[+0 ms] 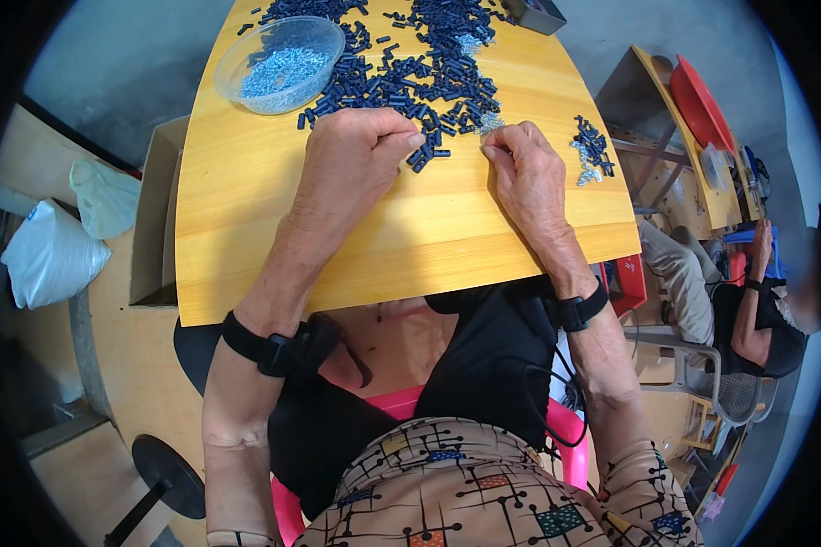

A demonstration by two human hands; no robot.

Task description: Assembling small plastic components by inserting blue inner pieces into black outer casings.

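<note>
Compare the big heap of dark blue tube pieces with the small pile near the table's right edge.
The big heap of dark blue plastic tube pieces sprawls across the far middle of the yellow wooden table; the small pile sits compact by the right edge. The heap reaches both hands; the small pile lies apart from them. Both mix dark tubes with small silvery metal bits.

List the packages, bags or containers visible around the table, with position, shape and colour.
Clear round plastic bowl: table's far left, holding small silvery parts.
Cardboard box: open, brown, against the table's left edge.
White plastic bag: floor, far left, bulging.
Pale green bag: just behind it, crumpled.
Dark tray: table's far right, mostly cropped.
</note>
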